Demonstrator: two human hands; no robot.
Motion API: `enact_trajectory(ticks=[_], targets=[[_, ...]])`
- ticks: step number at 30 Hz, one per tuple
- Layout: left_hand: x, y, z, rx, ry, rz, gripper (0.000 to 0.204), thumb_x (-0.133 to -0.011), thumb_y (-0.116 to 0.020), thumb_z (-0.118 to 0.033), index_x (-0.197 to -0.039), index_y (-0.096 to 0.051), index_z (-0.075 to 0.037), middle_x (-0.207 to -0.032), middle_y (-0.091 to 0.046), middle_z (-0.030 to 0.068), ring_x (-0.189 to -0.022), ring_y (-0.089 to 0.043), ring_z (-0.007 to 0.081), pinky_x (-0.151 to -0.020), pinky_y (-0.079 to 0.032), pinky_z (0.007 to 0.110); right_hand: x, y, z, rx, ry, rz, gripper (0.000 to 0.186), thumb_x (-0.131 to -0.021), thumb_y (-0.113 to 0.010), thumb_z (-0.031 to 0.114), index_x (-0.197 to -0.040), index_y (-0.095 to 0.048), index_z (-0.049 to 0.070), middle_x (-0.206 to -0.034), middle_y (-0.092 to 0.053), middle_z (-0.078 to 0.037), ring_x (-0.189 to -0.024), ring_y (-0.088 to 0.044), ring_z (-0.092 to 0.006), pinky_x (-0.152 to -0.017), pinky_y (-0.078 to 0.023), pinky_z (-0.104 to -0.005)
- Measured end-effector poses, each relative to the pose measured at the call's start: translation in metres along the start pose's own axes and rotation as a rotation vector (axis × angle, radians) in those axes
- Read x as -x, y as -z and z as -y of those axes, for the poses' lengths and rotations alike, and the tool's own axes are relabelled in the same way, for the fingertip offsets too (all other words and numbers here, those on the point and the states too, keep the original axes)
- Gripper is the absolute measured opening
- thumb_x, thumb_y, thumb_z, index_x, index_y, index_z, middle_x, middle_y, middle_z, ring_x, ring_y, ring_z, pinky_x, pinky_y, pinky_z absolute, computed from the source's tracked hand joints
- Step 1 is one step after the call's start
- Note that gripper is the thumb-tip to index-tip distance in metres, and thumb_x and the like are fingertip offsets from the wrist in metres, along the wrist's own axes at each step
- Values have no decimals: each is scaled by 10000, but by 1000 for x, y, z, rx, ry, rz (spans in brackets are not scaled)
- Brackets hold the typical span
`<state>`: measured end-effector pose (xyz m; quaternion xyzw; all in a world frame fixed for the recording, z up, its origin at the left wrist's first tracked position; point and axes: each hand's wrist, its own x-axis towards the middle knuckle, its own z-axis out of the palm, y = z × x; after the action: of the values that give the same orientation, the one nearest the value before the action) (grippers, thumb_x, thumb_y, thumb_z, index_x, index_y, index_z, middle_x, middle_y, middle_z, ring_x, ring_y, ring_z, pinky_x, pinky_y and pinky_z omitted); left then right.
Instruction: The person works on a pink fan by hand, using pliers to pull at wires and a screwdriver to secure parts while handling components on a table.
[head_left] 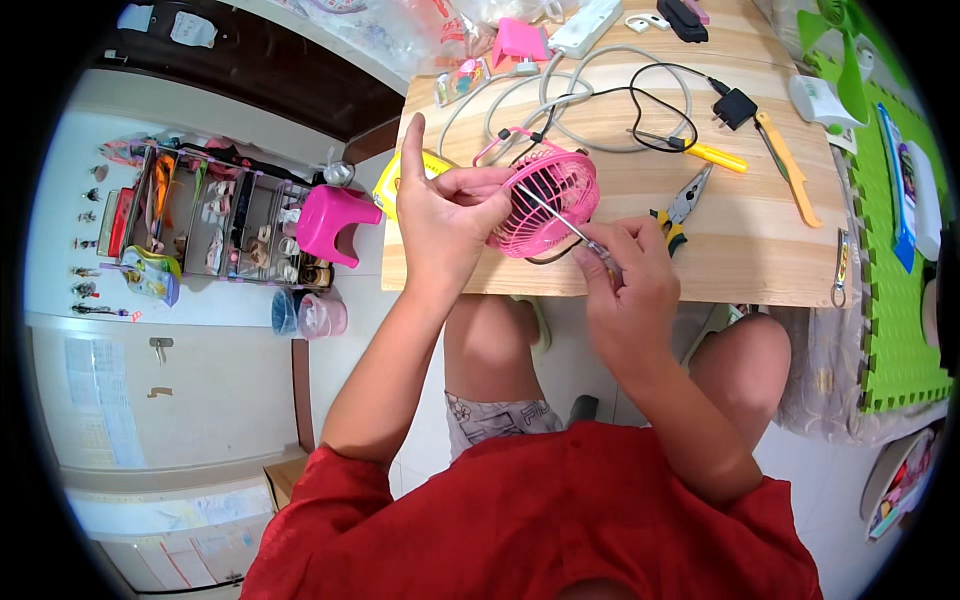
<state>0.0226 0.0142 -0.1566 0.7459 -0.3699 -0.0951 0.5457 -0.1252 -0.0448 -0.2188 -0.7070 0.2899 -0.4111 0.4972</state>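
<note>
A small pink desk fan (pixel 568 190) sits at the near edge of a pale wooden counter (pixel 745 262), its round wire cage turned toward the person in red. The right hand (pixel 635 280) has its grip pinched around the handle of a screwdriver (pixel 557 217), the metal shaft slanting across the cage to its left rim. There the thumb and fingertips of the left hand (pixel 440 220) gather, index finger raised clear; whether that grip pinches the rim or the driver's tip, the view cannot tell. The fan looks light — likely to skid or tip under a sideways push — and its thin cage bars, probably springy, could bend if squeezed. The thicker outer rim or the pink tubular stand (pixel 483 152) seems the sounder hold; the screwdriver, stiff and slender, appears best held by its handle, since the smooth shaft may slip. Beside the fan lie yellow-and-black-handled pliers (pixel 687 198), with a black power adapter (pixel 735 108) farther back.
</note>
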Motion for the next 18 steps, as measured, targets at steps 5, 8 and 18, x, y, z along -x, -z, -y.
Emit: enact_trajectory(ticks=[5,8,18], targets=[[0,-1,0,-2,13,-2,973,-702,-675,52,-1428,-27,79,-852,-687,152,-716,-635,120,-687,-516,232,0,4,-2,44,65,-58,140,-799,-664,87,-938,-647,72,-835,-520,-86,-694,-554,-253,-582,-445,-364],[0,-1,-1,-12,22,-6,970,-703,-679,49,-1428,-35,80,-849,-687,151,-712,-633,118,-683,-515,231,-1,2,-4,46,89,-51,137,-805,-659,90,-940,-645,68,-825,-517,-88,-683,-552,-255,-579,-444,-364],[0,-2,1,-10,13,-11,950,-707,-688,39,-1419,-61,102,-841,-688,147,-703,-633,118,-675,-517,229,0,-1,-4,33,96,-38,156,-811,-651,83,-965,-639,64,-822,-512,-101,-688,-559,-263,-570,-440,-378]])
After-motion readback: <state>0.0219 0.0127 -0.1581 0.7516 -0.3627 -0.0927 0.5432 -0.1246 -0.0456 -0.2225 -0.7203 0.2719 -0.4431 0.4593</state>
